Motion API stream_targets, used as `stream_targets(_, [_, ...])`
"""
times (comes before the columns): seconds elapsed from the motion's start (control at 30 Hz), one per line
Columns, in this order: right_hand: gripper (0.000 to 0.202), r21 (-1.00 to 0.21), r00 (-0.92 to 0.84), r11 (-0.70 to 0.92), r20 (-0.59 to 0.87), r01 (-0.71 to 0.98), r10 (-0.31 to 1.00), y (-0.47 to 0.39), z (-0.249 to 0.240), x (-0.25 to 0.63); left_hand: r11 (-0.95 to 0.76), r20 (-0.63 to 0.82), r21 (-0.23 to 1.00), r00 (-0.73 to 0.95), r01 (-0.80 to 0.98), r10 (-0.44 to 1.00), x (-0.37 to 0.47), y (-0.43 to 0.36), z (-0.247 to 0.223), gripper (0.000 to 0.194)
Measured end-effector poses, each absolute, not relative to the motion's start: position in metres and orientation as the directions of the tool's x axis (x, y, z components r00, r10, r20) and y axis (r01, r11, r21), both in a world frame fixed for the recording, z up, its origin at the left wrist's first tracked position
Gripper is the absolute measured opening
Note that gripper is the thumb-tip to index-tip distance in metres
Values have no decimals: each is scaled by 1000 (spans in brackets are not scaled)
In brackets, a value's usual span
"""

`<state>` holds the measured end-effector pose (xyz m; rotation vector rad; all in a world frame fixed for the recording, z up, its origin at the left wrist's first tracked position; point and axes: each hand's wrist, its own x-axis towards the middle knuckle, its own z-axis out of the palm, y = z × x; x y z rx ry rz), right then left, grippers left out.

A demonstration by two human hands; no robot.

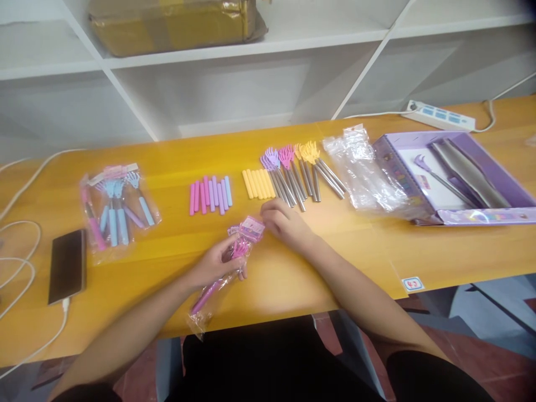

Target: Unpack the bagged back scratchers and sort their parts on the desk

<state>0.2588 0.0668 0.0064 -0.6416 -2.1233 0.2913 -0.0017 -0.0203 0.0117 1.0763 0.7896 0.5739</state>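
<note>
My left hand [220, 262] is closed around a clear plastic bag that holds a pink claw-headed tool with a pink handle [206, 297]. A purple-pink card [252, 229] sits at the bag's top end. Just right of that card is my right hand [281, 220], its fingers curled together; what they hold, if anything, is hidden. Beyond it lie yellow tubes [258, 184] and metal rods with purple, pink and yellow claw heads [287, 157]. Pink, purple and blue tubes [210, 194] lie side by side to the left.
Bagged claw tools [119, 209] and a phone [67, 266] with a cable lie at left. At right are clear bags [368, 173], a purple box [488, 216] holding a claw tool and grey pieces, and a power strip [440, 115]. White shelving [243, 53] stands behind.
</note>
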Motion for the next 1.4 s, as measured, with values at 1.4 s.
stream_targets(1.4, [31,-827,-19,486,502,282,865,46,124,234,412,-199,903,729,-124,655,13,-37,2,55])
